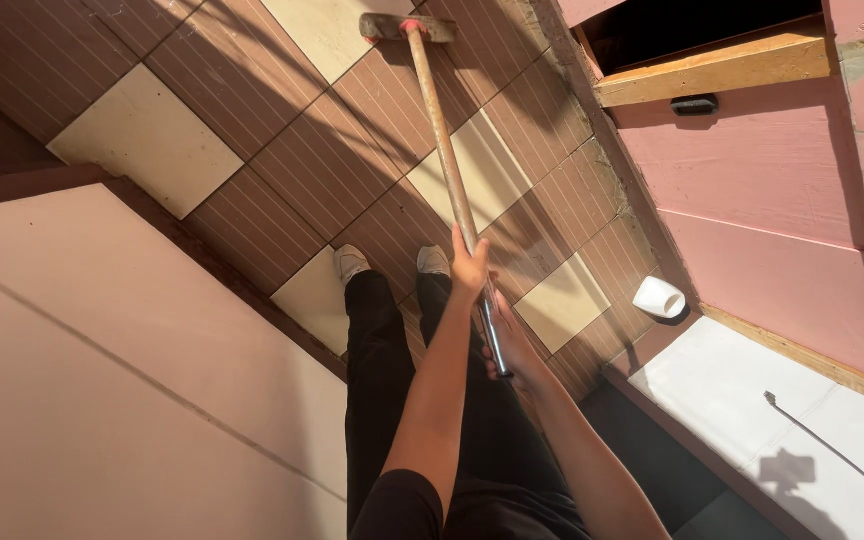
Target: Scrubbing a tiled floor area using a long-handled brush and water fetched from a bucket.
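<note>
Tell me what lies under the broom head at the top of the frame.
The broom head rests on the tiled floor, over a cream tile and a brown ribbed one. Anything beneath the head itself is covered. Both hands, left hand and right hand, grip the handle.

Tiled floor (282,170): brown ribbed tiles mixed with cream ones, sunlit with shadows. Pink wall (772,210), right. Wooden sill (712,68) of a dark opening, upper right. Black block (694,104) just beneath the sill. White cup (658,298) on its side at the wall's foot. White slab (752,400) with thin cable (822,445), lower right
</note>
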